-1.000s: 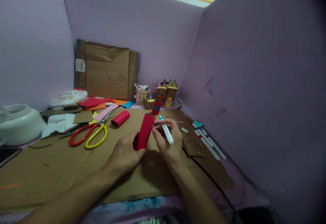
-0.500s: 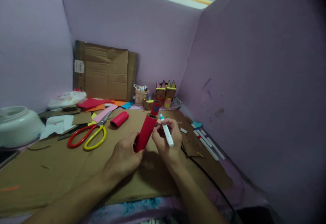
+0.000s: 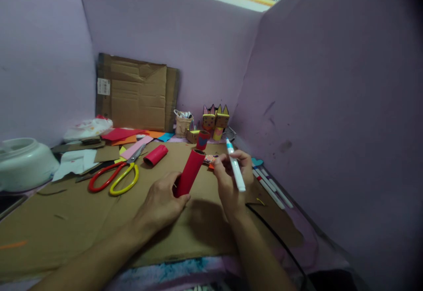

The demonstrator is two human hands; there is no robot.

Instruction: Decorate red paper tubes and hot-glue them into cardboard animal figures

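My left hand (image 3: 165, 196) is wrapped round the lower end of a red paper-covered tube (image 3: 191, 173), which leans to the right with its open end up. In my right hand (image 3: 233, 178) is a white marker pen (image 3: 236, 167) with a light blue band near its upper end, held apart from the tube. Behind the tube stands a shorter red tube with a blue heart (image 3: 202, 140). Another red roll (image 3: 156, 155) lies to the left, beside scissors (image 3: 114, 177) with one red and one yellow handle.
Cardboard (image 3: 99, 220) covers the table. Several markers (image 3: 272, 187) lie along the right wall near a blue heart (image 3: 257, 162). Coloured paper (image 3: 124, 134), a pen cup (image 3: 183, 123) and cardboard cat figures (image 3: 216, 119) are at the back. A white pot (image 3: 26, 167) stands left; a black cable (image 3: 277, 236) runs right.
My right hand has moved right with the marker, away from the red tube. My left hand and the tube have hardly moved.
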